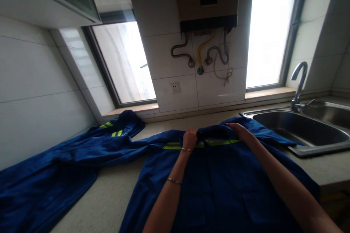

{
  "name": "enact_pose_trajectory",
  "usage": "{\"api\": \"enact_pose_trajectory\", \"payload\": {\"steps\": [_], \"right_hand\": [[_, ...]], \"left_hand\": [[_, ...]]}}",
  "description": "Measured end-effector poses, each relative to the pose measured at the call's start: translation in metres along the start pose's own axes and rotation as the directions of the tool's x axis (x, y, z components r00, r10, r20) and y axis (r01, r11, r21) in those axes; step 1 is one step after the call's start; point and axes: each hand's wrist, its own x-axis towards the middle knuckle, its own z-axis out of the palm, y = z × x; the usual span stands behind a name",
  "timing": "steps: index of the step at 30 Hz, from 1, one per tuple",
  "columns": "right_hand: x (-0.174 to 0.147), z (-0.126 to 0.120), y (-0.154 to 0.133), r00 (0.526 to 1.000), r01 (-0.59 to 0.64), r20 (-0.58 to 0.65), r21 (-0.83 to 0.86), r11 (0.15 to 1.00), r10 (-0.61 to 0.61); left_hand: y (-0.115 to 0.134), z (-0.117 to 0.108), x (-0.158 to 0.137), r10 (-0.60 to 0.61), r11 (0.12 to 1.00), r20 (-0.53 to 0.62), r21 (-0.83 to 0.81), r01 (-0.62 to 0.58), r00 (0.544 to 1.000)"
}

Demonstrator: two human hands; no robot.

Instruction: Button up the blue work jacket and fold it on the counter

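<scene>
Two bare hands are at the collar (212, 132) of a blue jacket (209, 182), which lies spread on the pale desk (115, 189) right in front of the person, its body running toward the wearer of the camera. The left hand (190, 138) is curled tightly over one end of the collar, knuckles up; the right hand (238, 130) pinches the other end, thumb and fingers close together on the cloth edge, though the exact finger placement is too dim to tell. A yellow-green band (221, 142) crosses the chest just below the collar. To the right, a blue sleeve (268, 133) trails over the corner of the sink rim (322, 148), near the faucet (300, 80); to the left, more blue cloth (41, 178) lies loosely bunched along the wall, and where it parts from the jacket is hard to make out. The fabric looks like sturdy workwear: soft enough to drape and crease, probably moderately heavy as a whole, hardly fragile and not likely to slip from a firm pinch. The collar and shoulder seams, being layered, should be stiffest and give the surest hold, whereas the loose sleeves would likely flop and drag if taken alone.
</scene>
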Motion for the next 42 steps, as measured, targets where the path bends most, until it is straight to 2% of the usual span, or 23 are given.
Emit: {"api": "enact_pose_trajectory", "payload": {"steps": [2, 5, 6, 7, 8, 10, 11, 12, 13, 15, 17, 20, 22, 25, 28, 31, 33, 34, 38, 40, 42], "right_hand": [[0.003, -0.001, 0.0, 1.0, -0.02, -0.011, -0.085, 0.996, 0.019], [0.0, 0.003, -0.003, 0.995, 0.063, -0.061, -0.237, 0.97, -0.079], [-0.002, 0.007, -0.005, 0.988, 0.113, -0.064, -0.337, 0.935, -0.142], [-0.006, 0.012, -0.007, 0.973, 0.173, -0.051, -0.473, 0.864, -0.223], [-0.01, 0.018, -0.009, 0.95, 0.235, -0.015, -0.625, 0.744, -0.313], [-0.02, 0.032, -0.014, 0.882, 0.308, 0.108, -0.87, 0.386, -0.459], [-0.024, 0.039, -0.017, 0.852, 0.306, 0.171, -0.93, 0.205, -0.495], [-0.027, 0.046, -0.019, 0.839, 0.283, 0.207, -0.956, 0.079, -0.504], [-0.03, 0.051, -0.021, 0.845, 0.249, 0.22, -0.968, -0.005, -0.488], [-0.032, 0.059, -0.025, 0.887, 0.163, 0.181, -0.984, -0.078, -0.425], [-0.032, 0.061, -0.028, 0.914, 0.068, 0.096, -0.994, -0.083, -0.393], [-0.029, 0.054, -0.036, 0.901, -0.028, 0.001, -0.998, -0.061, -0.434], [-0.026, 0.045, -0.043, 0.905, -0.027, 0.0, -0.998, -0.056, -0.425], [-0.023, 0.033, -0.059, 0.939, 0.028, 0.05, -0.997, -0.069, -0.341], [-0.027, 0.039, -0.076, 0.932, 0.002, 0.046, -0.992, -0.123, -0.36], [-0.039, 0.076, -0.085, 0.851, 0.009, 0.11, -0.981, -0.196, -0.513], [-0.046, 0.112, -0.082, 0.804, 0.11, 0.192, -0.978, -0.177, -0.562], [-0.048, 0.132, -0.079, 0.804, 0.161, 0.215, -0.976, -0.145, -0.555], [-0.036, 0.193, -0.06, 0.891, 0.207, 0.202, -0.978, -0.032, -0.407], [-0.025, 0.21, -0.051, 0.921, 0.222, 0.205, -0.975, 0.016, -0.331], [-0.018, 0.218, -0.043, 0.929, 0.253, 0.232, -0.967, 0.038, -0.288]], "left_hand": [[-0.01, -0.007, 0.0, -0.058, 0.998, 0.012, -0.029, 0.058, 0.998], [-0.016, -0.02, 0.0, -0.167, 0.984, 0.066, -0.059, 0.171, 0.984], [-0.016, -0.024, -0.001, -0.212, 0.974, 0.1, -0.063, 0.219, 0.972], [-0.015, -0.027, -0.001, -0.258, 0.962, 0.132, -0.061, 0.267, 0.957], [-0.014, -0.03, -0.001, -0.3, 0.949, 0.156, -0.053, 0.312, 0.941], [-0.01, -0.035, -0.002, -0.361, 0.928, 0.175, -0.027, 0.371, 0.916], [-0.009, -0.036, -0.002, -0.376, 0.924, 0.175, -0.011, 0.383, 0.91], [-0.007, -0.038, -0.002, -0.381, 0.922, 0.173, 0.003, 0.386, 0.908], [-0.006, -0.039, -0.002, -0.378, 0.924, 0.172, 0.013, 0.381, 0.91], [-0.006, -0.04, -0.002, -0.355, 0.934, 0.176, 0.026, 0.356, 0.918], [-0.008, -0.041, -0.003, -0.315, 0.949, 0.195, 0.04, 0.313, 0.929], [-0.018, -0.048, -0.003, -0.25, 0.968, 0.269, 0.093, 0.234, 0.93], [-0.028, -0.055, -0.001, -0.226, 0.973, 0.331, 0.127, 0.194, 0.916], [-0.043, -0.069, 0.008, -0.216, 0.975, 0.381, 0.134, 0.177, 0.899], [-0.05, -0.084, 0.024, -0.2, 0.979, 0.403, 0.118, 0.166, 0.893], [-0.046, -0.096, 0.043, -0.174, 0.983, 0.384, 0.125, 0.136, 0.907], [-0.038, -0.102, 0.056, -0.172, 0.983, 0.378, 0.131, 0.132, 0.91], [-0.034, -0.103, 0.061, -0.176, 0.982, 0.383, 0.132, 0.134, 0.907], [-0.023, -0.105, 0.077, -0.193, 0.978, 0.392, 0.151, 0.144, 0.899], [-0.021, -0.104, 0.081, -0.198, 0.976, 0.387, 0.159, 0.147, 0.901], [-0.022, -0.104, 0.081, -0.205, 0.974, 0.374, 0.168, 0.152, 0.904]]}}
